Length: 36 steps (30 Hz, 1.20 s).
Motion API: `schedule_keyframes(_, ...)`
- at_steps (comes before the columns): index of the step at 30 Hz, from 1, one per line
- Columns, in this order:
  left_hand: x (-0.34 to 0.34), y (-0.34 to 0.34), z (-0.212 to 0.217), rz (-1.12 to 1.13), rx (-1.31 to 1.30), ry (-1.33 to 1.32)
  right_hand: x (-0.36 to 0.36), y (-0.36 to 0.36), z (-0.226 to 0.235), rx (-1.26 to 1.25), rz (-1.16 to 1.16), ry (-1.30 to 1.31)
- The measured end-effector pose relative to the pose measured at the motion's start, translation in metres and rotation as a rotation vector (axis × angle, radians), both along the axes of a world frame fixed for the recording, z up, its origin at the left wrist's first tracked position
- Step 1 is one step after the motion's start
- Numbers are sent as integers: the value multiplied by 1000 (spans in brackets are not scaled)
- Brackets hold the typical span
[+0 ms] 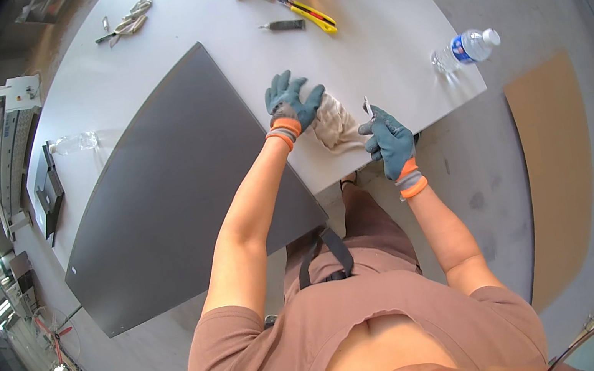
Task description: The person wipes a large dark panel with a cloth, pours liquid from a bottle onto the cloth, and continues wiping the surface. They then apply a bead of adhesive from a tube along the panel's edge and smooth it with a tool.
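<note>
White worktop under us, with a big dark grey panel lying across its left part. Our left hand, in a teal glove with an orange cuff, is stretched forward, fingers spread flat, pressing on a crumpled off-white rag just right of the panel's edge. Our right hand, gloved the same, sits at the worktop's near edge, its grip closed around a small thin metal tool pointing up. Farther right lies a plastic water bottle.

A plastic water bottle and yellow utility knife lie on the table.
</note>
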<state>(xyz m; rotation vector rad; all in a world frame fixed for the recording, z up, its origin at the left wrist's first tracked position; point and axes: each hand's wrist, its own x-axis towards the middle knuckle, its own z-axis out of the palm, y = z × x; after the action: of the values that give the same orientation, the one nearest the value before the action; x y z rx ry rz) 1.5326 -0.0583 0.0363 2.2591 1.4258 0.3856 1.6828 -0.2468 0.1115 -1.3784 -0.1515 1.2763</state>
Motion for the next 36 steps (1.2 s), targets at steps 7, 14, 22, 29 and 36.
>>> schedule_keyframes(7, -3, 148, -5, 274, 253, -317, -29, 99, -40, 258, 79, -446)
schedule_keyframes(14, -57, 282, -6, 373, 261, 102, -75, 198, -95, 488, 162, -929)
schedule_keyframes(22, -150, 485, -65, 447, 351, 332, -86, 218, -109, 297, 203, -1198)
schedule_keyframes(29, -139, 553, -45, 478, 274, 542, -85, 221, -102, 227, 245, -1285)
schedule_keyframes(36, -142, 530, -28, 315, 300, 500, -91, 222, -105, 231, 222, -1354)
